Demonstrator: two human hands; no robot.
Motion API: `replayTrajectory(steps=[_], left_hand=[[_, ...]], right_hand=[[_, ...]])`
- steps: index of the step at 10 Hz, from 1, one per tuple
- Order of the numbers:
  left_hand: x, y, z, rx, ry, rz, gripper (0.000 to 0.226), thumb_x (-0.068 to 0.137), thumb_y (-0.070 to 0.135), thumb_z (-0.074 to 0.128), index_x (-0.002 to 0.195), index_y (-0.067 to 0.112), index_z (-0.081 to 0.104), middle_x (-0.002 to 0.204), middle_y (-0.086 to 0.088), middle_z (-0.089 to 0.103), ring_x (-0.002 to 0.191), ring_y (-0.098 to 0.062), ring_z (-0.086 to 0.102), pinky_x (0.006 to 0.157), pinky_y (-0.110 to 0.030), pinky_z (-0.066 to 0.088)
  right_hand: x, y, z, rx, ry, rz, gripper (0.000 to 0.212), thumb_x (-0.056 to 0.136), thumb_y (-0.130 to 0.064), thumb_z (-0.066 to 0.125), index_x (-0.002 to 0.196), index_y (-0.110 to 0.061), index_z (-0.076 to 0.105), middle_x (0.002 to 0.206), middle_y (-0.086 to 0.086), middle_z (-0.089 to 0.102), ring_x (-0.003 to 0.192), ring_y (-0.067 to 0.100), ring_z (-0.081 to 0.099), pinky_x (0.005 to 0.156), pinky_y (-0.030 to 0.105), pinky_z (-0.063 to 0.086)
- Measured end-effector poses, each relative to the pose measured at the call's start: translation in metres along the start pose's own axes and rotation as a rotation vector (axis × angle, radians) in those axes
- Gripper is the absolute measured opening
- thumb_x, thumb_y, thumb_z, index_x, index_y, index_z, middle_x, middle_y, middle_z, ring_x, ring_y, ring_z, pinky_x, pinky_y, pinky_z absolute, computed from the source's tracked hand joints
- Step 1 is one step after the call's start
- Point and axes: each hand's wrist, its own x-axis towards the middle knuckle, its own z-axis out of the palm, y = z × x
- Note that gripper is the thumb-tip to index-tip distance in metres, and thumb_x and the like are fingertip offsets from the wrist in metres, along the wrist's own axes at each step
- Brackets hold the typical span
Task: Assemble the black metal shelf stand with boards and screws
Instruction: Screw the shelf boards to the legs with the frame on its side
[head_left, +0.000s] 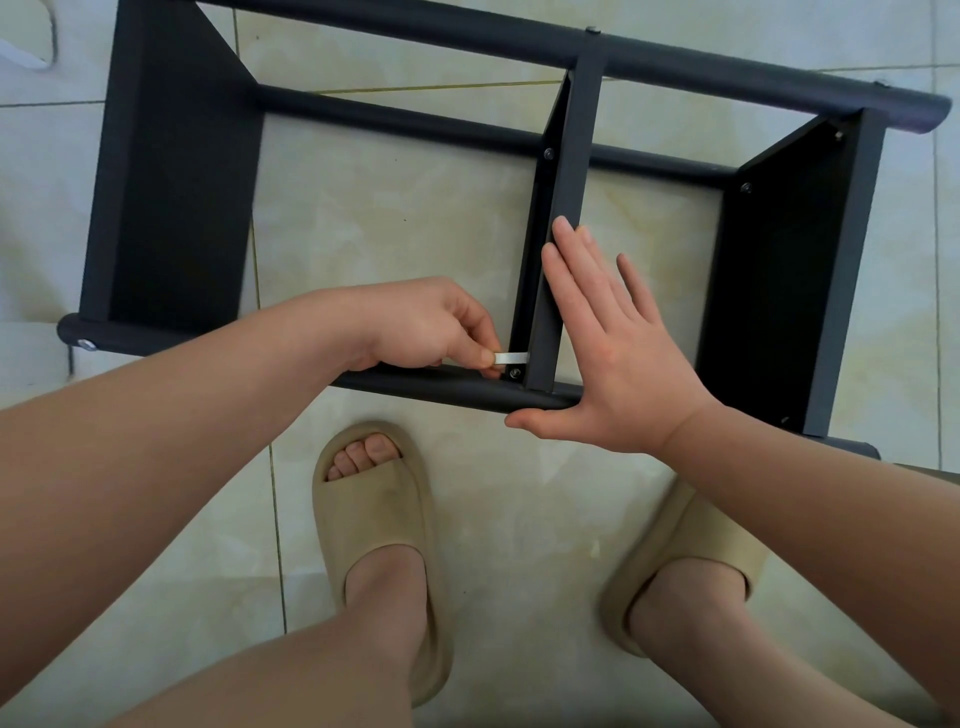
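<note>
We log the shelf stand (675, 62) on its side on the tiled floor (415, 223), three boards fitted, our left hand (426, 327) pinching a small silver key (511, 358) at the middle board (576, 156)'s near screw (515, 373), our right hand (623, 353) bracing it with straight fingers; probably final tightening remains.

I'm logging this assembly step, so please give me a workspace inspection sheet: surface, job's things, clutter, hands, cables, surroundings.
Surface: pale glossy tiled floor.
Job's things: black metal shelf stand lying on its side with three black boards fitted; small silver wrench at a screw beside the middle board.
Clutter: white object at top left, cut off by the frame edge.
Hands: left hand pinches the wrench; right hand lies flat and open against the middle board and near tube.
Cables: nothing seen.
Surroundings: beige slide sandals on both feet.
</note>
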Motion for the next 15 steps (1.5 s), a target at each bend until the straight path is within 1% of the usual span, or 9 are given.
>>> replayTrajectory(steps=[1, 3, 4, 5, 6, 8, 10, 12, 15], left_hand=[[0.002, 0.001, -0.003, 0.061, 0.071, 0.043, 0.011, 0.089, 0.020, 0.072, 0.083, 0.026, 0.079, 0.084, 0.004, 0.075, 0.075, -0.005, 0.063, 0.076, -0.036, 0.052], [0.006, 0.011, -0.007, 0.171, 0.189, 0.157, 0.018, 0.085, 0.017, 0.073, 0.082, 0.034, 0.076, 0.078, 0.017, 0.073, 0.076, 0.004, 0.064, 0.077, -0.016, 0.050], [0.009, 0.012, -0.005, -0.046, 0.209, 0.136, 0.018, 0.089, 0.011, 0.067, 0.082, 0.026, 0.075, 0.071, 0.013, 0.070, 0.068, 0.003, 0.060, 0.069, -0.015, 0.051], [0.012, 0.011, -0.001, -0.329, 0.205, 0.038, 0.015, 0.094, 0.013, 0.061, 0.087, 0.019, 0.073, 0.073, 0.009, 0.070, 0.075, -0.006, 0.063, 0.074, -0.026, 0.052], [0.014, 0.010, 0.001, -0.499, 0.135, 0.022, 0.015, 0.097, 0.020, 0.058, 0.091, 0.017, 0.071, 0.092, 0.003, 0.077, 0.087, -0.011, 0.070, 0.081, -0.031, 0.052], [0.019, 0.011, 0.008, -0.728, 0.186, 0.031, 0.017, 0.096, 0.016, 0.054, 0.081, 0.016, 0.063, 0.088, -0.002, 0.077, 0.086, -0.013, 0.074, 0.077, -0.031, 0.051], [0.021, 0.012, 0.009, -0.731, 0.267, 0.029, 0.006, 0.096, 0.020, 0.060, 0.094, 0.015, 0.060, 0.083, -0.002, 0.076, 0.073, -0.011, 0.070, 0.070, -0.026, 0.053], [0.023, 0.011, 0.008, -0.574, 0.336, 0.056, 0.012, 0.095, 0.029, 0.066, 0.101, 0.021, 0.072, 0.078, 0.007, 0.073, 0.074, -0.009, 0.066, 0.076, -0.028, 0.051], [0.023, 0.011, 0.011, -0.495, 0.234, 0.007, 0.011, 0.093, 0.032, 0.069, 0.099, 0.024, 0.072, 0.085, 0.005, 0.077, 0.073, -0.004, 0.068, 0.078, -0.028, 0.049]], right_hand=[[0.000, 0.000, 0.000, -0.001, -0.005, 0.000, 0.127, 0.074, -0.084, 0.053, 0.160, -0.003, 0.008, 0.169, 0.011, -0.003, 0.157, 0.027, -0.003, 0.124, 0.057, 0.010], [0.000, 0.000, 0.000, 0.009, -0.001, -0.003, 0.127, 0.074, -0.084, 0.053, 0.160, -0.003, 0.008, 0.169, 0.011, -0.003, 0.157, 0.027, -0.003, 0.124, 0.057, 0.010], [0.000, 0.000, 0.000, 0.014, -0.002, -0.003, 0.127, 0.074, -0.084, 0.053, 0.160, -0.003, 0.008, 0.169, 0.011, -0.003, 0.157, 0.027, -0.003, 0.124, 0.057, 0.010], [0.000, 0.000, 0.001, 0.010, 0.002, -0.006, 0.127, 0.074, -0.084, 0.053, 0.160, -0.003, 0.008, 0.170, 0.011, -0.003, 0.157, 0.027, -0.003, 0.124, 0.057, 0.011], [0.000, 0.001, 0.002, 0.017, 0.006, -0.006, 0.127, 0.074, -0.084, 0.055, 0.160, -0.002, 0.009, 0.169, 0.011, -0.002, 0.157, 0.027, -0.002, 0.124, 0.057, 0.011], [0.000, 0.001, 0.001, 0.026, 0.010, -0.003, 0.127, 0.073, -0.083, 0.054, 0.160, -0.002, 0.010, 0.169, 0.012, -0.001, 0.157, 0.028, -0.002, 0.123, 0.057, 0.012], [0.000, 0.001, 0.001, 0.024, 0.000, -0.003, 0.127, 0.074, -0.083, 0.054, 0.160, -0.002, 0.008, 0.169, 0.011, -0.003, 0.157, 0.027, -0.004, 0.124, 0.057, 0.011], [0.000, 0.000, 0.001, 0.027, -0.004, -0.003, 0.127, 0.074, -0.083, 0.054, 0.160, -0.003, 0.007, 0.170, 0.010, -0.004, 0.157, 0.027, -0.005, 0.124, 0.057, 0.011], [0.000, 0.000, 0.000, 0.036, -0.002, 0.001, 0.127, 0.073, -0.082, 0.056, 0.160, -0.002, 0.008, 0.169, 0.011, -0.003, 0.157, 0.027, -0.003, 0.124, 0.057, 0.011]])
